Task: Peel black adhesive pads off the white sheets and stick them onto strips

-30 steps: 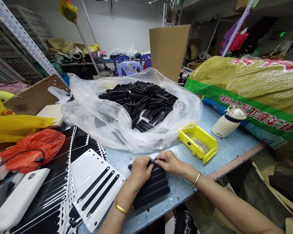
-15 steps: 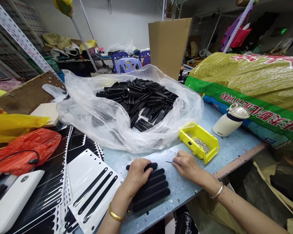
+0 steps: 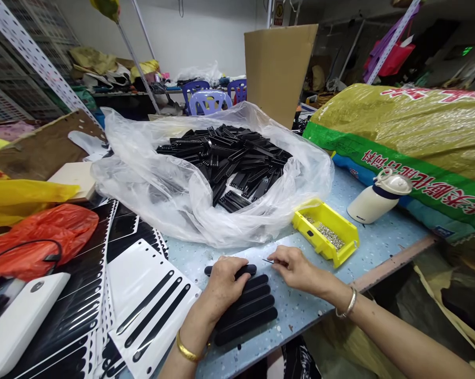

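My left hand point(image 3: 223, 287) grips a rounded black strip point(image 3: 246, 270) that lies crosswise on the table, its ends showing on both sides of the fingers. Just below it, several like black strips point(image 3: 255, 308) lie side by side, partly under this hand. Between the thumb and finger of my right hand point(image 3: 294, 267) is a thin dark needle-like rod point(image 3: 267, 260); its tip points left toward the gripped strip, with a small gap. Left of my left hand lies a white sheet point(image 3: 127, 276) bearing black adhesive-looking strips.
A clear plastic bag point(image 3: 162, 210) full of black combs point(image 3: 237, 152) stands behind my hands. To the right are a yellow bin point(image 3: 314, 242) of small metal bits, a cream flask point(image 3: 369, 204) and a large printed sack point(image 3: 398, 121). Black sheets point(image 3: 71, 284) and a red bag point(image 3: 43, 237) lie left.
My right hand has moved left with the thin rod, bringing its tip closer to the strip under my left hand. My left hand keeps its hold.
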The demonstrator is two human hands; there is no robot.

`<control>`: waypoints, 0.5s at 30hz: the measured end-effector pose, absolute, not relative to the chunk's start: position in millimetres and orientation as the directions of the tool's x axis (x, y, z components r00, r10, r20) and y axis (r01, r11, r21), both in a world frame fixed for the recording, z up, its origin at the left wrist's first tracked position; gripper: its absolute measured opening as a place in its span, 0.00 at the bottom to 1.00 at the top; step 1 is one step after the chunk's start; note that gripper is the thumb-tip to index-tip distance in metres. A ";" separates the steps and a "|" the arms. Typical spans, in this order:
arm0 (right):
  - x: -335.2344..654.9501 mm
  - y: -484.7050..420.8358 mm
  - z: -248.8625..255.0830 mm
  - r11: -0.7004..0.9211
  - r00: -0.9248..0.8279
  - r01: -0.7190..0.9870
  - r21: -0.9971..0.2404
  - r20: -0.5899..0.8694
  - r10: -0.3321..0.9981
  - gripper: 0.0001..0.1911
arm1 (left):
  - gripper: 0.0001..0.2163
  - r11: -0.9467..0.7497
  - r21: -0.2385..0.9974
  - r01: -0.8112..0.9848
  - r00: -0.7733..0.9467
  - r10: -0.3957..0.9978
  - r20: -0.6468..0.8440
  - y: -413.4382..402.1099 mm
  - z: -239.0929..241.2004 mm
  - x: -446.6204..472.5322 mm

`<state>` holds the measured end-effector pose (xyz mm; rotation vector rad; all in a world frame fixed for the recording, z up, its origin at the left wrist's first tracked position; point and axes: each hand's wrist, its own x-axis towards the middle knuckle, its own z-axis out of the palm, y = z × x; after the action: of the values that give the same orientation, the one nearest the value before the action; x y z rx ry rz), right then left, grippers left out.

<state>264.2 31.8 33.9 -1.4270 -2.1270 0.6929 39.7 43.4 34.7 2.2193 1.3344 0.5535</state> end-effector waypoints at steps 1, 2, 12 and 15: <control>261.3 33.0 35.7 0.323 -0.344 0.690 -0.648 0.100 0.934 0.09 | 0.07 -0.406 0.599 0.690 0.444 0.891 0.093 43.1 34.7 39.7; 258.3 34.3 37.0 0.322 -0.343 0.695 -0.642 0.098 0.934 0.08 | 0.06 -0.410 0.601 0.686 0.448 0.889 0.094 42.8 34.9 39.8; 239.4 41.4 46.5 0.436 -0.435 0.708 -0.556 0.143 0.889 0.10 | 0.04 -0.409 0.602 0.686 0.444 0.891 0.099 41.7 34.7 40.4; 237.0 43.3 47.2 0.442 -0.433 0.710 -0.549 0.155 0.888 0.10 | 0.05 -0.404 0.610 0.681 0.439 0.893 0.101 41.5 33.8 40.1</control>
<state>237.0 43.3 47.2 -1.3479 -2.2751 0.5706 40.1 41.5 33.8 2.2080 1.3219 0.5767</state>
